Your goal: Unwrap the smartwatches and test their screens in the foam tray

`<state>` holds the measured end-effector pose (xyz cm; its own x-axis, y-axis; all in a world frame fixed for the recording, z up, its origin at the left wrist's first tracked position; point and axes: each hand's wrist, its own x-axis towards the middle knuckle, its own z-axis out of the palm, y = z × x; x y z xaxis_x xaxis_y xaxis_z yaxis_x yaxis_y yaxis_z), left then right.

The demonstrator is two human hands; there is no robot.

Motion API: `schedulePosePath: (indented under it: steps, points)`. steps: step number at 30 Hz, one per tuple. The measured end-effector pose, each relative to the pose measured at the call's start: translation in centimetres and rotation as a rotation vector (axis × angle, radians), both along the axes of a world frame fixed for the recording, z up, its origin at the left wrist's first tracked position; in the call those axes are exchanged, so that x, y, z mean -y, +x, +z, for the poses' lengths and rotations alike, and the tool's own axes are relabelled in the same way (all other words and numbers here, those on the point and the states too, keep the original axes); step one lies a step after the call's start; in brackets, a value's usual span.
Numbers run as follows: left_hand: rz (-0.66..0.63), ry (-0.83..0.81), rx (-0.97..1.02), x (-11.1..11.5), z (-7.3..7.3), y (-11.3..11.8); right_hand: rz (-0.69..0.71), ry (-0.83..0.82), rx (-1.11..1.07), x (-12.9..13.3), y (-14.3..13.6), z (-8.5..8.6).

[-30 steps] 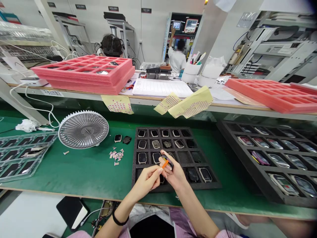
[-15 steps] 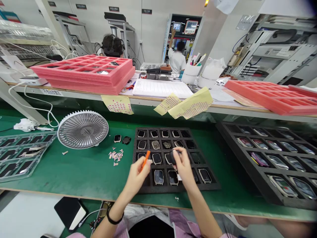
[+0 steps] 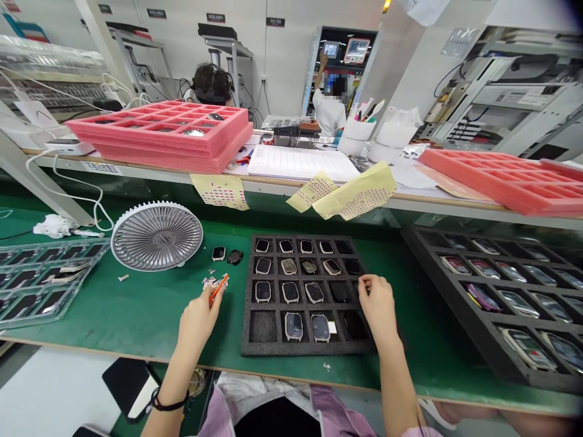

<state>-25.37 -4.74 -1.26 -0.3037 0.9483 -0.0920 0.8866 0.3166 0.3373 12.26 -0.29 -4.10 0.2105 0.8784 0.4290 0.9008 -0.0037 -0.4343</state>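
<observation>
My left hand (image 3: pixel 198 318) is closed around a thin orange stick-like tool (image 3: pixel 217 290). The tool's tip is over a small pile of pale pinkish scraps (image 3: pixel 210 283) on the green table. At the right side of the black foam tray (image 3: pixel 314 349), my right hand (image 3: pixel 380 306) has its fingers curled together; whatever they hold, if anything, is hidden. Watch faces, such as one in the third row (image 3: pixel 314 292), fill many compartments. A small white tag (image 3: pixel 332 328) sticks out beside a front-row watch (image 3: pixel 321 328). My right hand and wrist cover the tray's front right corner.
A grey fan (image 3: pixel 157 237) and two loose watches, one pale-framed (image 3: pixel 218 254) and one dark (image 3: pixel 235 257), are left of the tray. Another watch tray (image 3: pixel 492 352) stands right. Clear plastic trays (image 3: pixel 45 315) lie far left. A shelf behind bears pink foam trays (image 3: pixel 159 145).
My left hand has moved left from the tray to the scraps with the orange tool. My right hand has shifted right, away from the third-row watch and the dark object it held.
</observation>
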Motion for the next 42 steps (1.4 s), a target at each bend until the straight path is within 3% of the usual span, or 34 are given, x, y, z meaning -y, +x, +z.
schedulePosePath:
  steps: [3,7,10,12,17,22,27,42]
  points:
    - [-0.006,0.037,0.082,-0.1,0.3,0.6,-0.079,-0.138,0.06,0.0,1.4,-0.2]
    - [-0.105,0.143,0.313,-0.2,0.9,2.3,-0.025,-0.285,-0.129,-0.5,2.1,-0.5]
    - [-0.235,0.17,0.552,0.1,1.3,4.2,0.023,-0.311,-0.238,-0.6,2.4,-0.2]
    - [-0.323,0.132,0.727,0.4,1.4,5.6,0.06,-0.263,-0.422,-0.2,2.2,0.4]
    - [-0.54,-0.055,1.092,1.2,1.7,9.7,0.265,-0.151,-1.223,1.8,-2.0,3.0]
    - [-0.594,-0.126,1.195,1.6,1.9,12.7,0.427,-0.272,-1.599,3.4,-8.4,5.7]
    - [-0.619,-0.094,1.18,1.7,2.2,13.0,0.48,-0.335,-1.666,3.9,-10.8,6.7]
    - [-0.578,-0.091,1.236,1.7,2.9,12.6,0.54,-0.342,-1.698,4.3,-11.2,6.8]
